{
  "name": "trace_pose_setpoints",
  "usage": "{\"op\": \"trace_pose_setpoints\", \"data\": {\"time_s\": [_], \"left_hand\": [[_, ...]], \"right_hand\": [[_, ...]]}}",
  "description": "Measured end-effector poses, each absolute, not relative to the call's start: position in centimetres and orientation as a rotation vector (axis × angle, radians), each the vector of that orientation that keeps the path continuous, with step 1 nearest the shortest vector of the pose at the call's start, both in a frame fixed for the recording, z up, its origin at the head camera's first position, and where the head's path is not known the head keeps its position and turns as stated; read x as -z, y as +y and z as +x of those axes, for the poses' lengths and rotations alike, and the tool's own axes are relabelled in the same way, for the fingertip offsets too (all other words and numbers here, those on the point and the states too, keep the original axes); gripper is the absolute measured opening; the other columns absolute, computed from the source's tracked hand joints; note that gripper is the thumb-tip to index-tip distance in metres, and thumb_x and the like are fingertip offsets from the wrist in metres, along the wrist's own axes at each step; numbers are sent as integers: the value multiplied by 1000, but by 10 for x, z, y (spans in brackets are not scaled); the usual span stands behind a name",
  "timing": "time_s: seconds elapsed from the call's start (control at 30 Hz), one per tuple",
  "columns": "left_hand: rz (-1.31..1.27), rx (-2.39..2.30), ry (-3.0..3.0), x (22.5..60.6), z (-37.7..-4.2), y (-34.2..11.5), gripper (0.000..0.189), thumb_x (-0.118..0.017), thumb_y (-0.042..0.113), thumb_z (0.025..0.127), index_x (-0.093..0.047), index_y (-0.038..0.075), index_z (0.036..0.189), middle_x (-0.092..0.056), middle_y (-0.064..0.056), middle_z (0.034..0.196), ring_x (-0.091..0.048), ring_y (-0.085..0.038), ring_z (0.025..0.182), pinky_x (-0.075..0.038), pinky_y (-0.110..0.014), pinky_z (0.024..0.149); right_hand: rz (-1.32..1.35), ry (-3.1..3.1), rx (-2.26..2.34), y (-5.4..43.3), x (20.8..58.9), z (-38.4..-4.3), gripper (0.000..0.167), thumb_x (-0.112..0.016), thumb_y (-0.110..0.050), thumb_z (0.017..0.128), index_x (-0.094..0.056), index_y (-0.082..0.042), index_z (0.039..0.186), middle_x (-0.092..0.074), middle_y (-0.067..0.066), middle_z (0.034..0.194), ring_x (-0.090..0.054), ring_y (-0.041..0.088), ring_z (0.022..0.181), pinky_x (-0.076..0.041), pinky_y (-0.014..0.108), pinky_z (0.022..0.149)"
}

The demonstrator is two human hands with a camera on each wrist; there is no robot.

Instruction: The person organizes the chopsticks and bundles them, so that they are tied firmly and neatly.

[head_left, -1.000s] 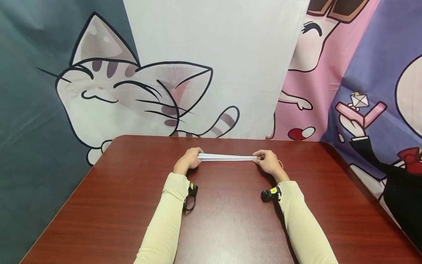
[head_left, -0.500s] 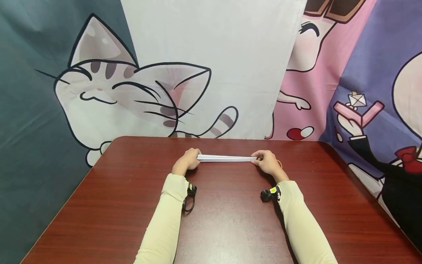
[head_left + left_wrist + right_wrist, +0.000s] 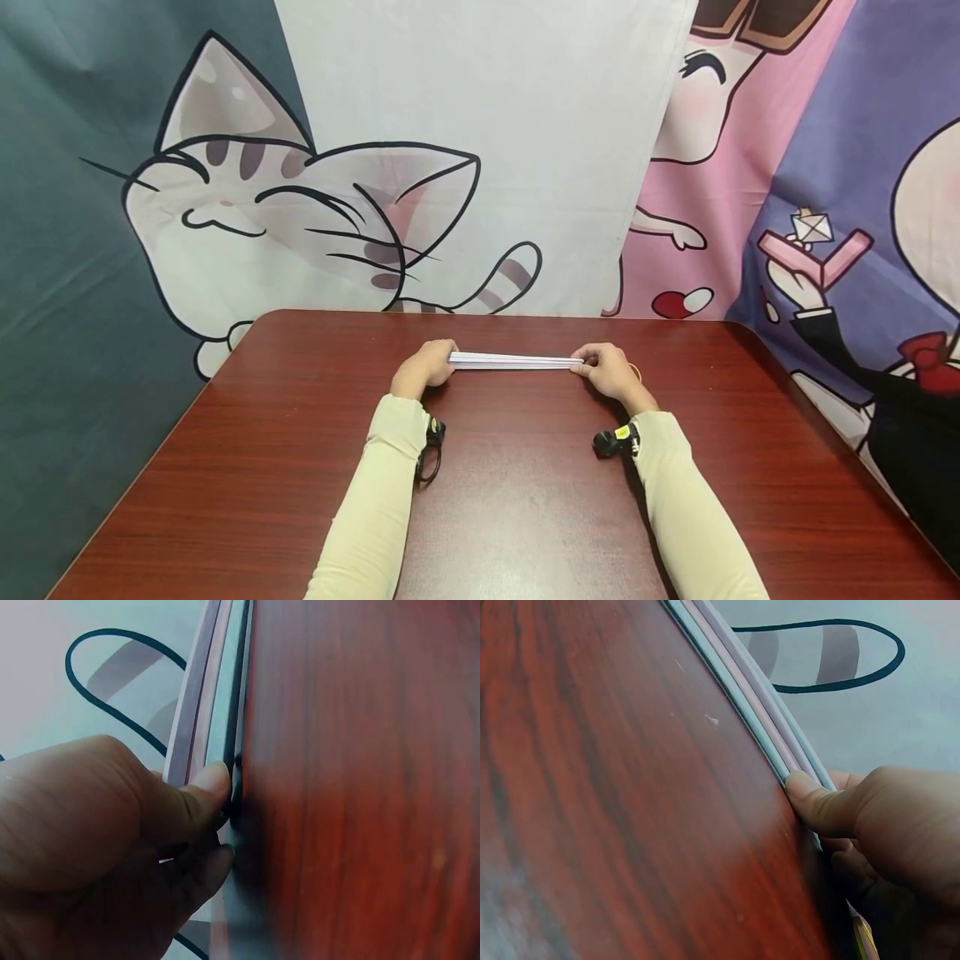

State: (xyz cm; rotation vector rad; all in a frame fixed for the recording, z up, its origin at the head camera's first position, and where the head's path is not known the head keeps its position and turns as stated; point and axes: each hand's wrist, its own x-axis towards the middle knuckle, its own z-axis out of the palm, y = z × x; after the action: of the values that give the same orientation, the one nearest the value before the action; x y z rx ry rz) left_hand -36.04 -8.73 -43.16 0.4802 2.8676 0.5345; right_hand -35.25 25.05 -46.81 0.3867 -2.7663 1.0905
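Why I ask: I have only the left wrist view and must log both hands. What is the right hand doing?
Observer: The right hand pinches the right end of the stack.
Operator: Which part of the table is it over?
Observer: In the head view, the far half, toward the far edge.
Operator: What's drawn on the backdrop behind it?
Observer: A striped cat with closed eyes, mostly to the left.

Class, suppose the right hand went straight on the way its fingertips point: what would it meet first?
The white stack, whose end the right hand pinches; farther along that line, perhaps the left hand, though depth is unclear.
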Motion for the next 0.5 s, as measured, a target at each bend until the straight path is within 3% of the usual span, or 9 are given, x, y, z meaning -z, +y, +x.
{"op": "trace_pose_setpoints", "data": {"time_s": [0.23, 0.37, 0.5], "left_hand": [[578, -429, 2865, 429, -360, -90, 26, -55, 4, 95, -61, -3, 120, -65, -15, 120, -58, -28, 115, -34, -41, 106], [584, -426, 2846, 428, -360, -90, 24, -54, 5, 96, -61, -3, 118, -65, -16, 117, -58, -29, 114, -37, -41, 105], [546, -446, 2834, 427, -359, -91, 19, -52, 3, 96, -60, -2, 112, -64, -16, 111, -59, -28, 104, -45, -41, 98]], "right_hand": [[427, -2764, -1066, 252, 466, -350, 11, -76, -6, 84, -74, -2, 94, -70, 4, 78, -59, 14, 71, -46, 34, 72], [393, -2767, -1035, 253, 464, -349, 11, -76, -9, 85, -74, -4, 95, -71, 4, 82, -59, 14, 74, -45, 34, 74], [375, -2771, -1086, 253, 462, -348, 12, -76, -10, 86, -74, -4, 96, -71, 4, 80, -58, 13, 69, -46, 31, 67]]}}
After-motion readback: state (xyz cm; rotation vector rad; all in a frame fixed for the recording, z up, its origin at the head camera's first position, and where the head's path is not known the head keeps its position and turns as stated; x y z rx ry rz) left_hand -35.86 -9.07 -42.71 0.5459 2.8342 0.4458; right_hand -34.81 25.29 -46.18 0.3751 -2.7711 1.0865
